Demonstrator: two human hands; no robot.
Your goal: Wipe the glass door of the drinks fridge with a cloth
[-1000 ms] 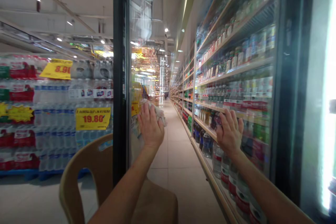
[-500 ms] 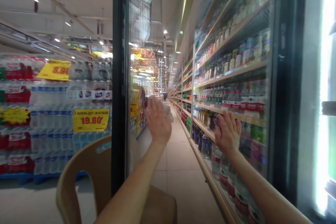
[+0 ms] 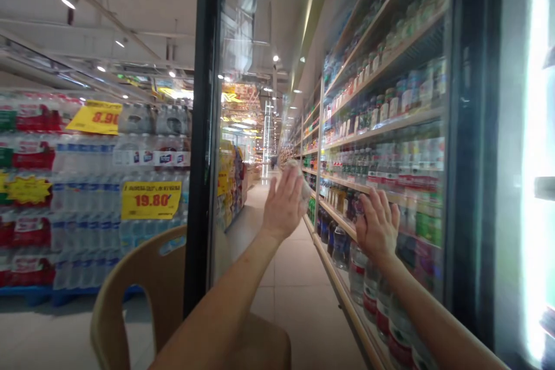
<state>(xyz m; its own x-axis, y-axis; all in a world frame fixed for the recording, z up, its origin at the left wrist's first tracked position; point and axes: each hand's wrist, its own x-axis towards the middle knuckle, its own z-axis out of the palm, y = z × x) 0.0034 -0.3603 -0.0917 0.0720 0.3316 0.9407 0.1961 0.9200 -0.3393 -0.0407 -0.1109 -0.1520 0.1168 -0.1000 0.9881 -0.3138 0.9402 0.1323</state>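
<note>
A pale, crumpled cloth (image 3: pixel 305 189) is under my left hand (image 3: pixel 284 202), which presses it flat against the glass door (image 3: pixel 247 185). The cloth shows past my fingers on the right; the rest is hidden behind the palm. My right hand (image 3: pixel 378 224) rests on the same pane further right, fingers spread, with nothing in it. The door has a dark frame, with its left upright (image 3: pixel 203 127) in front of me and a wide dark upright (image 3: pixel 470 156) on the right.
A tan chair (image 3: pixel 139 266) stands low at the left, partly behind the door frame. Stacked bottle packs (image 3: pixel 82 219) with yellow price signs (image 3: pixel 151 200) fill the left. Drink shelves (image 3: pixel 381 121) appear in the glass; reflection or seen through, I cannot tell. A bright light strip (image 3: pixel 537 156) edges the right.
My left hand has moved right across the glass with the cloth, closer to my right hand. The right hand has stayed about where it was. The view has shifted slightly.
</note>
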